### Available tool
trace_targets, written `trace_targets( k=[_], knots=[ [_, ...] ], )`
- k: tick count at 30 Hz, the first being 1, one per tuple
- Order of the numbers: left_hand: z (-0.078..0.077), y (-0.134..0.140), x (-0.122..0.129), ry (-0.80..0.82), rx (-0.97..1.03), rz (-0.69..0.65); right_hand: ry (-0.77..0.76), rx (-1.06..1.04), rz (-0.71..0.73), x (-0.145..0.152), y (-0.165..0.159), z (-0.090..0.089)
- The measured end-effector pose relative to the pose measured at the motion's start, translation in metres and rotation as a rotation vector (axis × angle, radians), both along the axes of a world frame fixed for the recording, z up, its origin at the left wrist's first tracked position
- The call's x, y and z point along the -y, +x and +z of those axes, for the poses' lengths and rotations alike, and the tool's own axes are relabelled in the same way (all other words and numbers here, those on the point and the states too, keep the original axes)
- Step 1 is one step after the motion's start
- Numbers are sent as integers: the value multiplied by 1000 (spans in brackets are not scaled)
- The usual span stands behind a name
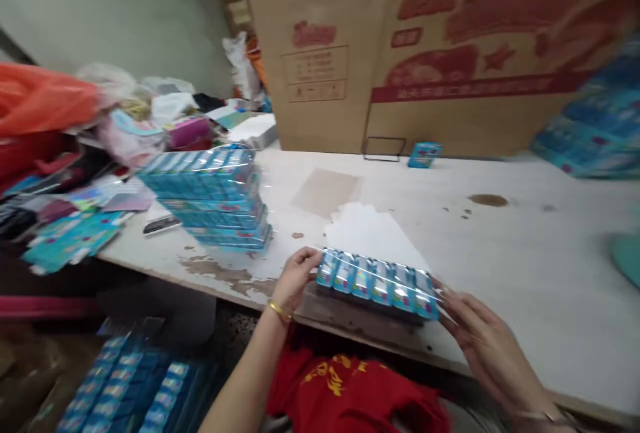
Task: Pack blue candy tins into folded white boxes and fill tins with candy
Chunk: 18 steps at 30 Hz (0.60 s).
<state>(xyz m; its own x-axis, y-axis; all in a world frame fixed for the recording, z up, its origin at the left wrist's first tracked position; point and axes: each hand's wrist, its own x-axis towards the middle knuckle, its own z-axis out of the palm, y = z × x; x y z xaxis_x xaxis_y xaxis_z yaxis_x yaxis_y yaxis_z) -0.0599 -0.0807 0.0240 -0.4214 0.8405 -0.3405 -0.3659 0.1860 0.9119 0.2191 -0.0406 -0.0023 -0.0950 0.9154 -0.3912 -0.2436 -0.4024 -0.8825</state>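
A row of several small blue boxes in clear plastic wrap [375, 283] sits at the table's near edge, slightly tilted. My left hand [299, 273] grips its left end, with thumb and fingertips closed on the wrap. At the other end my right hand [480, 326] holds the pack's side, its fingers fairly straight along the loose plastic. Behind the pack lie white paper sheets [373, 233]. To the left of my left hand stands a stack of similar wrapped blue packs [220, 199].
Large cardboard boxes [325, 113] form a wall at the back. A single small blue box [424, 155] stands before them, beside a thin dark frame [384, 149]. More blue packs [595, 119] are piled at right. Bags and flattened cartons [75, 233] clutter the left; packs [120, 379] lie below the table.
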Motion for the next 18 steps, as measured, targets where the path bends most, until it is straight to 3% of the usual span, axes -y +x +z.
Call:
trace_targets(
  k=[3,9,18],
  knots=[
    [6,4,-10,-33,47,21,-20,-73,-46,-7,-3,13],
    [8,14,-11,-15,-16,96,-22,-178,-3,-7,1,24],
    [3,26,-5,-28,-29,169,-16,-214,45,-16,11,20]
  ],
)
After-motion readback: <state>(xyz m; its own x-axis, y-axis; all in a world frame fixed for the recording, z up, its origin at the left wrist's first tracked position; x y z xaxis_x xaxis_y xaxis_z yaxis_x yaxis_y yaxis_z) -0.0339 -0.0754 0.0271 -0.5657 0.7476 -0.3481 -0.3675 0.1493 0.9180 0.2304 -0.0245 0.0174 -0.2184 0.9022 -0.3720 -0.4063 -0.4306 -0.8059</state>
